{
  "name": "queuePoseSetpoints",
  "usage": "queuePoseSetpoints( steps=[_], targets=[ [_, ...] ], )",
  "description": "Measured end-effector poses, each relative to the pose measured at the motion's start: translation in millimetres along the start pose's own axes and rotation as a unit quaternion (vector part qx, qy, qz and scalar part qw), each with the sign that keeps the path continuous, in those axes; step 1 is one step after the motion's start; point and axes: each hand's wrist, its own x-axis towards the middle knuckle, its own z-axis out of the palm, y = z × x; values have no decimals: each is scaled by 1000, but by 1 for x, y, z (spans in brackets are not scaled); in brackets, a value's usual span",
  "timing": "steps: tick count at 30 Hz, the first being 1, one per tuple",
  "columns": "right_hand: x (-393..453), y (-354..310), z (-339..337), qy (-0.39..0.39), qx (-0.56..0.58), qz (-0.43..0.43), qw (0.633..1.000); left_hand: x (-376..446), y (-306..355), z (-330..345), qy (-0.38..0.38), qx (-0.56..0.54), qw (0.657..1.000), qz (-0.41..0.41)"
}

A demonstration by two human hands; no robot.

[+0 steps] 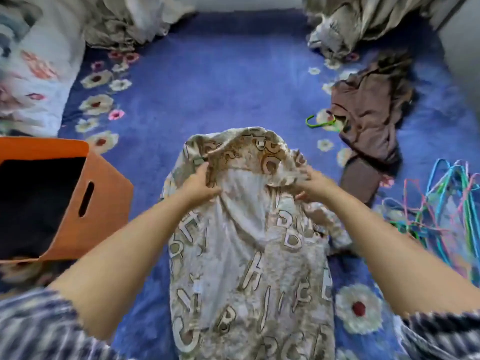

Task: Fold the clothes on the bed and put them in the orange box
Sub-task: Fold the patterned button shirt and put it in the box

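Where hands (255,184) grip: garment (249,255) (lettered).

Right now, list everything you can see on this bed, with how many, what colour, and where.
letter-print garment: one, beige, centre, spread out
orange box: one, left, dark inside
brown clothes: one pile, right
hangers: many, mixed colours, far right; one green by the brown clothes
blanket: one, blue, floral, underneath
bedding: grey-beige heaps, top corners
left hand: grips the garment's top
right hand: grips the garment's top
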Motion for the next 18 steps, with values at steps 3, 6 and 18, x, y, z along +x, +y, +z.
queuePoseSetpoints(
  steps=[3, 6, 18],
  targets=[
    [5, 60, 43, -94, -135, 57, 985, 3, -38, 63, -76, 110, 988, -76],
    [1, 108, 85, -85, -274, 49, 957, 8, -81, 110, -52, 120, 978, -162],
    [-46, 181, 179, 128, -264, 167, 941, -39, -168, 178, 60, 22, 955, -290]
  ],
)
